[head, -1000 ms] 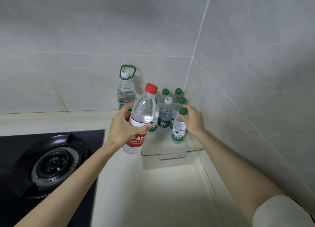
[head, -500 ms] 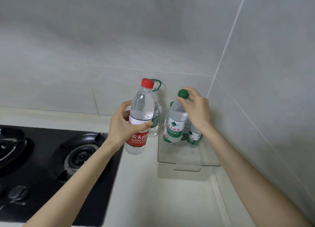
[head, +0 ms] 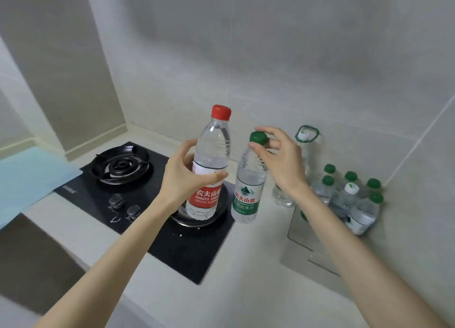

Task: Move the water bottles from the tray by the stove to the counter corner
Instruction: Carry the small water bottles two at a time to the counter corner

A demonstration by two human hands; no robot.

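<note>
Kitchen counter, with the black stove as the reference landmark. Left of the stove lies a pale blue sheet; two knobs sit on its near edge, and one burner is exposed at its far side. Right of the stove, against the tiled wall, stands a clear tray holding a cluster of small green-capped bottles, one with a white cap. A taller clear bottle with a green carrying loop stands between stove and tray, partly hidden behind the right wrist. The left hand wraps thumb and fingers around the middle of a red-capped bottle, upright above the stove's near burner and covering most of it; its label is red and white, its contents clear. The right hand pinches the green cap of a smaller green-labelled bottle with its fingertips, so that it hangs slightly tilted above the stove's right edge, just beside the red-capped one.
</note>
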